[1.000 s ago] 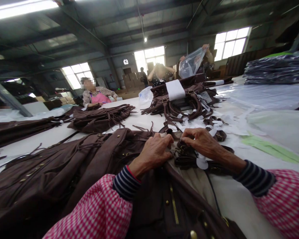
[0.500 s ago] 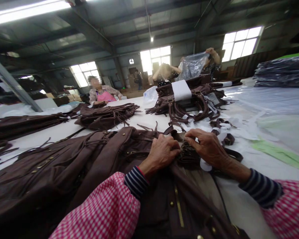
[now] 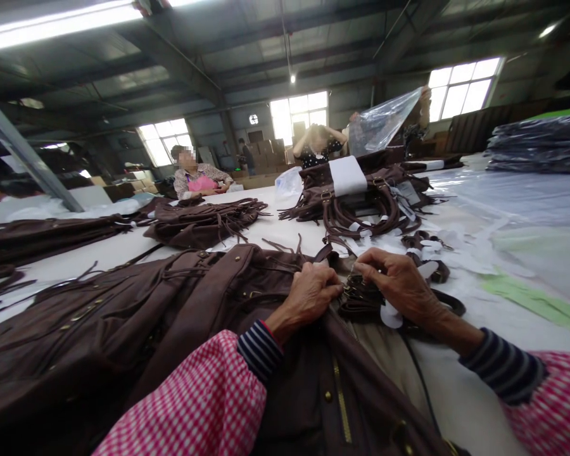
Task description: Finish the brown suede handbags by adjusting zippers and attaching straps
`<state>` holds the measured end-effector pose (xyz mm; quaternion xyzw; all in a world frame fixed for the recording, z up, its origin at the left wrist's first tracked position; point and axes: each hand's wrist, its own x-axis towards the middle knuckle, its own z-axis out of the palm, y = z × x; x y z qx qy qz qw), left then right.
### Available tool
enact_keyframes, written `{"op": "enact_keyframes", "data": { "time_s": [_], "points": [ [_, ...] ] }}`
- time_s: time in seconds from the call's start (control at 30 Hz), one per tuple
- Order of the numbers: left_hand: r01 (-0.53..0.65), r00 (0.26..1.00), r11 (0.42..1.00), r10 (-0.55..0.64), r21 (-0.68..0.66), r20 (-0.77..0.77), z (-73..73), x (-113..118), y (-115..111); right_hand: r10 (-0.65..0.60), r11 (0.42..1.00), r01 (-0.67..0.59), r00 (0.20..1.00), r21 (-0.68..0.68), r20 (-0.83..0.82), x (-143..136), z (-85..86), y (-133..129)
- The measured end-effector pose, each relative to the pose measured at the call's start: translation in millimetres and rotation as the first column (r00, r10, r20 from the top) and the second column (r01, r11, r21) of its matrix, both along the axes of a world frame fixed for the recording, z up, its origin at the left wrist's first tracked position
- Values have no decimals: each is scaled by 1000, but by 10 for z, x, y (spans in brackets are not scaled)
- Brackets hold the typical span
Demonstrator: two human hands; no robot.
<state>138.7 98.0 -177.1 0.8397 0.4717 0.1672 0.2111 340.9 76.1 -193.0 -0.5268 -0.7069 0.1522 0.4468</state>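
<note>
A dark brown bag with a brass zipper and rivets lies opened in front of me, its khaki lining showing on the right. My left hand is closed on the bag's upper edge. Just right of it, my right hand is closed in a pinch of thumb and forefinger; whatever is between those fingertips is too small to make out. Under the right fingers lies a bundle of brown straps with metal clasps and a white round tag.
More brown bags lie across the white table. A stack of bags with looped handles stands ahead, near loose straps. Plastic-wrapped packages are piled at the right. Co-workers sit beyond; one person holds up a clear plastic bag.
My right hand has shifted slightly to the right, still pinching. My left hand stays on the bag's edge. In the background, the clear plastic bag has been raised and tilted.
</note>
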Motion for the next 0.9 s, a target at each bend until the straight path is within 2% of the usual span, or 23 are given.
{"op": "enact_keyframes", "data": {
  "time_s": [0.13, 0.33, 0.43, 0.5, 0.67, 0.77, 0.83, 0.9],
  "points": [
    [2, 1000, 1000, -2, 1, 21, -20, 3, -10, 55, 998, -55, 998, 9, -10, -68, 43, 37],
    [-5, 997, 1000, 2, 28, 80, -83, 47, -34, 193, 977, -202, 972, -62, -134, -179, 107, 102],
    [-46, 992, 999, 47, -7, 118, -88, 69, -51, 275, 941, -302, 945, -153, -177, -119, 168, 101],
    [-75, 985, 996, 80, -41, 156, -83, 74, -56, 300, 927, -323, 944, -193, -140, 2, 224, 81],
    [-41, 944, 991, 81, -130, 320, -104, 67, -21, 318, 913, -284, 945, -293, 74, 414, 276, 4],
    [-3, 909, 986, 71, -165, 411, -139, 62, 17, 318, 908, -235, 925, -346, 209, 508, 226, -13],
    [5, 888, 981, 85, -192, 453, -154, 60, 37, 221, 950, -129, 920, -284, 323, 480, 209, -15],
    [11, 871, 974, 102, -226, 480, -156, 59, 50, 72, 991, -14, 897, -135, 437, 421, 233, -14]
  ]
}}
